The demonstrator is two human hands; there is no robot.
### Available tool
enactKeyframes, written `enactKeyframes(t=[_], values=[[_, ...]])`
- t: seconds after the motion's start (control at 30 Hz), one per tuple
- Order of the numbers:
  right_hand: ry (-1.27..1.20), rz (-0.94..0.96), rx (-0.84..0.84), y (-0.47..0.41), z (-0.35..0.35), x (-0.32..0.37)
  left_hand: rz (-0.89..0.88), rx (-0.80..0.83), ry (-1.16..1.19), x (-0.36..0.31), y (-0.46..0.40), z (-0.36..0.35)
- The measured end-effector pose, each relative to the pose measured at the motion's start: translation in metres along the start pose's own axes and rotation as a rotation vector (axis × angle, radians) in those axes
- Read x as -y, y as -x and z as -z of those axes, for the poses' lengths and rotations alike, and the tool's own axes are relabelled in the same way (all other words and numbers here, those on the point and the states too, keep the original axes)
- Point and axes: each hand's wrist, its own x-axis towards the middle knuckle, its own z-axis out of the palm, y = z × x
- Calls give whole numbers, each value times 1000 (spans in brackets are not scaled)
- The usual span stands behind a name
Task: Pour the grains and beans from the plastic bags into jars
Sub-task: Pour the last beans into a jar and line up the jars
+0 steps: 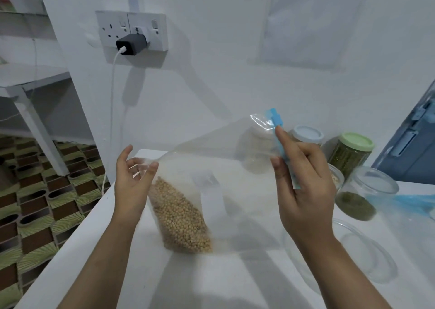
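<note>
1. Head view: a clear bag point(211, 167) is held up over the white surface point(117, 250). Tan beans point(181, 217) sit in its low left corner.
2. The left hand point(131, 181) is at the bag's left edge. Its thumb and fingers point(151, 167) pinch the plastic there.
3. The right hand point(303, 191) is at the bag's right side. Its fingers point(282, 134) are curled round the blue zip strip point(280, 139) and hold it.
4. Behind the bag stands a jar of pale grains, seen through the plastic.
5. Right of the bag are a jar with a pale blue lid point(308, 133) and a jar with a green lid point(350, 153), full of green beans.
6. Nearer, right of the bag, an open jar point(369, 191) has some green beans at the bottom.
7. A clear lid point(367, 250) lies on the surface below that jar.
8. On the wall above the bag, a black charger point(130, 44) is plugged in.
</note>
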Motion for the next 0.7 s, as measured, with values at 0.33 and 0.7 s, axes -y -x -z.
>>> enactKeyframes(t=[0.33, 0.7], values=[[-11, -84, 16, 9, 6, -5, 25, 82, 47, 13, 13, -5], [-124, -310, 180, -1, 21, -21, -38, 57, 45, -8, 5, -28]])
